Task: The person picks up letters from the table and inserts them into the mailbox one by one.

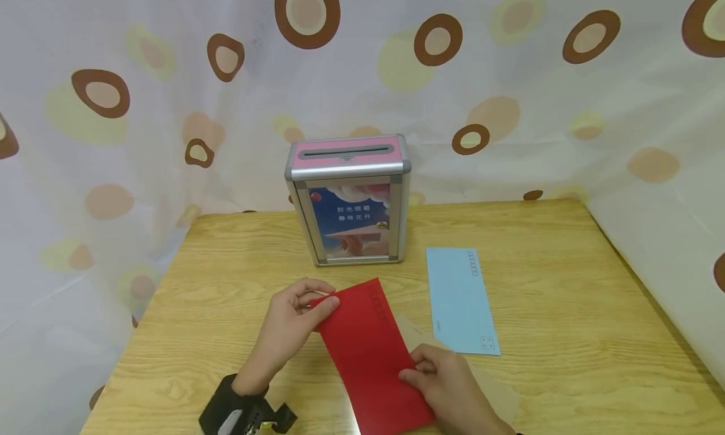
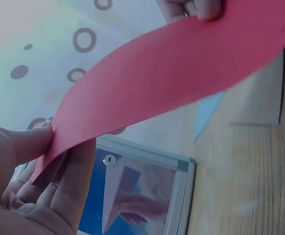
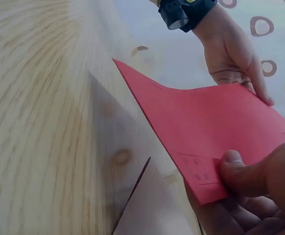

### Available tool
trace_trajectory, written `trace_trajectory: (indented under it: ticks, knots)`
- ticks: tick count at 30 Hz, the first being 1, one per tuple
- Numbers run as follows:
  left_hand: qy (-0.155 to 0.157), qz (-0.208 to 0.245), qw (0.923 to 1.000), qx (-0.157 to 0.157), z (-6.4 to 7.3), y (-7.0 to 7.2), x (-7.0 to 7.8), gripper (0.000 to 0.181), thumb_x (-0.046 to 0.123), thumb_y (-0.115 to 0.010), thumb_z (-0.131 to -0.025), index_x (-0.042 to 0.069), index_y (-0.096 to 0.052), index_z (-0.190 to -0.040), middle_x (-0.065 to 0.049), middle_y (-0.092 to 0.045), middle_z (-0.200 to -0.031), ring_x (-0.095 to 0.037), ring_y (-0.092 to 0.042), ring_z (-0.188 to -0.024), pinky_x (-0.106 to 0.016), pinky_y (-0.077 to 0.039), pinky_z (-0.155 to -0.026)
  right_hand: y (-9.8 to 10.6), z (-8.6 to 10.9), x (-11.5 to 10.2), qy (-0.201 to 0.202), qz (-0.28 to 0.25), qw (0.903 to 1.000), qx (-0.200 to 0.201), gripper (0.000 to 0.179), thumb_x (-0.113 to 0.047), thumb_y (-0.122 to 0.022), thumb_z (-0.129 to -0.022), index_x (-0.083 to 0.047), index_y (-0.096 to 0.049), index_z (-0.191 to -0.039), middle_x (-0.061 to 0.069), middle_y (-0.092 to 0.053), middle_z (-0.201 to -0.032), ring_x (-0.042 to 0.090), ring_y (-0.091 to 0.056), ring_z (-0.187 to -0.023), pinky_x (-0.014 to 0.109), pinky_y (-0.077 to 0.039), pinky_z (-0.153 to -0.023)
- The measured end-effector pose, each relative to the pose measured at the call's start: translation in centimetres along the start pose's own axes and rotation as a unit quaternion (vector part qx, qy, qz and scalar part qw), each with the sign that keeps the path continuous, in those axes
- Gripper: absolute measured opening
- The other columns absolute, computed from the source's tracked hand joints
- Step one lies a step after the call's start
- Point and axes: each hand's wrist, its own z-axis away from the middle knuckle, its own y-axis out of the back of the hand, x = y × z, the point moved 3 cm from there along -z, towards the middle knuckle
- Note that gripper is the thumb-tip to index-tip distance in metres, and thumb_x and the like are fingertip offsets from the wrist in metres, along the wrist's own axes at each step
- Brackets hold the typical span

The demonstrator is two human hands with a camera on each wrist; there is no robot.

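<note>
A red envelope (image 1: 368,353) is stretched between both hands above the table, bending in a curve along its length in the left wrist view. My left hand (image 1: 292,316) pinches its upper left corner, thumb on the front face and fingers behind. Lower down, my right hand (image 1: 447,381) grips the right edge the same way, thumb (image 3: 240,174) on top close to printed marks. Beneath the red envelope and the right hand lies a brown envelope (image 1: 498,388), partly hidden. A light blue envelope (image 1: 461,299) lies flat to the right, its lower left corner close to the brown one.
A pink-topped metal letter box (image 1: 348,202) with a slot in its lid (image 1: 347,152) stands at the back of the wooden table (image 1: 238,252). Behind it hangs a spotted curtain (image 1: 362,82). A black band with a device (image 1: 240,410) sits on the left wrist.
</note>
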Motion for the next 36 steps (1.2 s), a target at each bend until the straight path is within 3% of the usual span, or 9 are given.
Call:
trace_trajectory:
  ticks: [5, 9, 11, 18, 21, 27, 34, 36]
  knots:
    - [-0.004, 0.053, 0.9985, -0.014, 0.1, -0.3, 0.6, 0.027, 0.017, -0.073, -0.088, 0.003, -0.061, -0.108, -0.013, -0.072, -0.091, -0.029, -0.068, -0.073, -0.032, -0.059, -0.069, 0.2, 0.0, -0.3, -0.009, -0.011, 0.9998, 0.014, 0.015, -0.016, -0.073, -0.087, -0.006, -0.062, -0.090, 0.004, -0.072, -0.076, 0.020, -0.066, -0.063, 0.031, -0.057, -0.057]
    - [-0.018, 0.063, 0.9977, -0.016, 0.4, -0.5, 0.9, 0.028, 0.014, -0.074, -0.087, 0.003, -0.061, -0.110, -0.011, -0.072, -0.089, -0.026, -0.069, -0.076, -0.030, -0.058, -0.072, 0.1, 0.0, -0.5, -0.004, -0.010, 0.9997, 0.021, 0.015, -0.016, -0.073, -0.087, -0.006, -0.061, -0.088, 0.003, -0.071, -0.072, 0.020, -0.064, -0.061, 0.028, -0.054, -0.055]
    - [-0.024, 0.056, 0.9978, -0.026, 0.5, -0.8, 0.9, 0.025, 0.014, -0.074, -0.087, 0.001, -0.061, -0.105, -0.009, -0.069, -0.083, -0.021, -0.068, -0.071, -0.026, -0.056, -0.069, 0.1, 0.0, -0.6, -0.005, -0.021, 0.9996, 0.020, 0.016, -0.017, -0.072, -0.088, -0.005, -0.061, -0.090, 0.004, -0.072, -0.074, 0.020, -0.064, -0.062, 0.027, -0.053, -0.055]
    - [-0.042, -0.012, 0.9944, -0.097, 0.9, -1.8, 0.6, 0.032, 0.016, -0.070, -0.091, 0.001, -0.063, -0.118, -0.018, -0.072, -0.106, -0.020, -0.071, -0.087, -0.032, -0.059, -0.076, 0.3, -0.4, -1.3, -0.021, -0.050, 0.9974, 0.048, 0.019, -0.017, -0.074, -0.087, -0.004, -0.061, -0.093, 0.006, -0.073, -0.079, 0.021, -0.064, -0.066, 0.025, -0.052, -0.058]
    - [-0.040, -0.037, 0.9920, -0.114, 0.8, -2.3, 0.3, 0.030, 0.016, -0.069, -0.091, 0.004, -0.064, -0.119, -0.016, -0.072, -0.107, -0.018, -0.071, -0.085, -0.032, -0.060, -0.075, 0.5, -1.0, -1.9, 0.008, -0.045, 0.9966, 0.069, 0.016, -0.014, -0.075, -0.085, -0.005, -0.063, -0.091, 0.005, -0.073, -0.078, 0.020, -0.066, -0.068, 0.026, -0.054, -0.062]
    - [-0.047, -0.070, 0.9855, -0.148, 1.0, -3.1, 0.1, 0.036, 0.007, -0.072, -0.087, 0.007, -0.062, -0.122, -0.014, -0.071, -0.109, -0.015, -0.070, -0.085, -0.029, -0.060, -0.071, 1.6, -2.3, -3.6, 0.112, -0.002, 0.9861, 0.123, 0.013, -0.014, -0.076, -0.084, -0.009, -0.065, -0.087, -0.001, -0.073, -0.076, 0.015, -0.062, -0.061, 0.020, -0.045, -0.053]
    - [-0.076, -0.104, 0.9836, -0.127, 0.4, -3.1, 0.7, 0.043, 0.001, -0.073, -0.084, 0.010, -0.060, -0.125, -0.010, -0.070, -0.111, -0.015, -0.069, -0.088, -0.027, -0.059, -0.072, 2.9, -3.9, -6.3, 0.197, 0.025, 0.9716, 0.128, 0.013, -0.013, -0.075, -0.086, -0.009, -0.067, -0.095, 0.001, -0.074, -0.081, 0.013, -0.069, -0.071, 0.027, -0.058, -0.066]
    - [-0.089, -0.134, 0.9801, -0.116, 0.1, -3.0, 1.0, 0.043, 0.000, -0.073, -0.084, 0.011, -0.060, -0.124, -0.008, -0.071, -0.111, -0.013, -0.069, -0.088, -0.026, -0.058, -0.072, 3.3, -4.2, -7.4, 0.219, 0.040, 0.9666, 0.128, 0.014, -0.009, -0.073, -0.087, -0.008, -0.066, -0.099, 0.003, -0.073, -0.082, 0.014, -0.069, -0.074, 0.028, -0.059, -0.070]
